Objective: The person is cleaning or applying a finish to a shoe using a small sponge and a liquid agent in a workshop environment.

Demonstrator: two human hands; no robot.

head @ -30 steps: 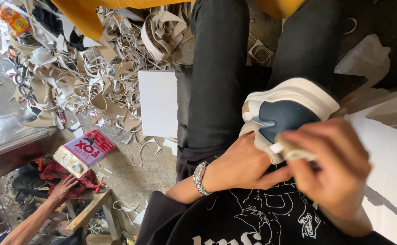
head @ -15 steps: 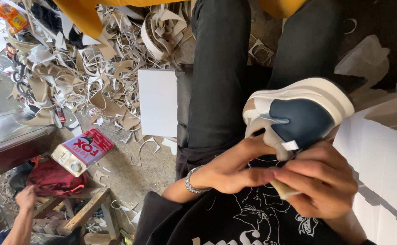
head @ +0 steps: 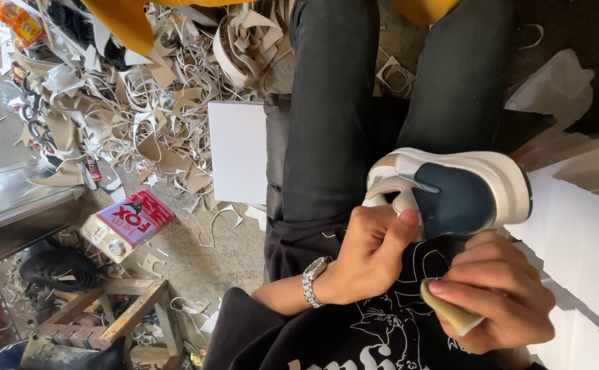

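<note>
left hand: closed around the heel end of the shoe, thumb pressed on the pale upper beside the dark panel; fingers curled, hiding that end. metal wristwatch on the wrist.
right hand: at 4 o'clock from left hand, the two near but not touching; fingers pinched shut on a small tan block, sponge or eraser-like, cannot tell which. block pokes out at 7 o'clock from the fingertips, not touching the shoe.
shoe: sneaker lying on its side on the lap, over the right thigh, at 1 o'clock from left hand. thick off-white sole curving round the top and right edge; navy panel filling the middle; cream/light grey overlay strips at the left part. looks clean, no laces seen from here.
lap: black trousers running up to 12 o'clock; black printed shirt at 6 o'clock under both hands.
white board: flat rectangle at 10 o'clock from left hand, just beside the left leg.
scrap pile: heap of beige and white cut strips, 10-11 o'clock, well apart from hands.
tin can: red and white rectangular can lying on the floor at 9 o'clock.
wooden frame: 8 o'clock, low left.
white sheets: stacked at 3 o'clock, just beside right hand.
</note>
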